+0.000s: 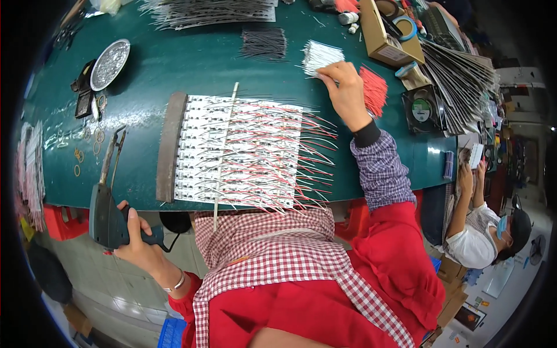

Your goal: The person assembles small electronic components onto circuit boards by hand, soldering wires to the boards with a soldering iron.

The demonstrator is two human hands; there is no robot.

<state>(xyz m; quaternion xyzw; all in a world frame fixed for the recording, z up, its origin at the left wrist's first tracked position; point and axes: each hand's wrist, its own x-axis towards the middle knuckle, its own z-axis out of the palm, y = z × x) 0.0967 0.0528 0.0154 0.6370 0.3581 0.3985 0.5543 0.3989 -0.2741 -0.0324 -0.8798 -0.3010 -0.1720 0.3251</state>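
Note:
My left hand [136, 238] is wrapped round the handle of a dark soldering gun [110, 217], whose tip points up beside the table's near left part. My right hand [345, 90] reaches to a pile of short white wires [322, 57], thumb and forefinger pinched on a white wire at its near edge. Between the hands lies a panel of white circuit boards [200, 148] in rows, with red, white and dark wires [316, 153] fanning out on its right. Across the panel lies a thin pale stick [223, 139]; a brown bar [172, 148] lies along its left edge.
Beside the white pile are red wires [374, 93] and dark wires [264, 43]. A silver dish [110, 64] stands at left near rubber bands [77, 170]. At right are a cardboard box [386, 37], a solder spool [422, 109] and stacked boards [458, 81]. A co-worker [476, 240] sits further right.

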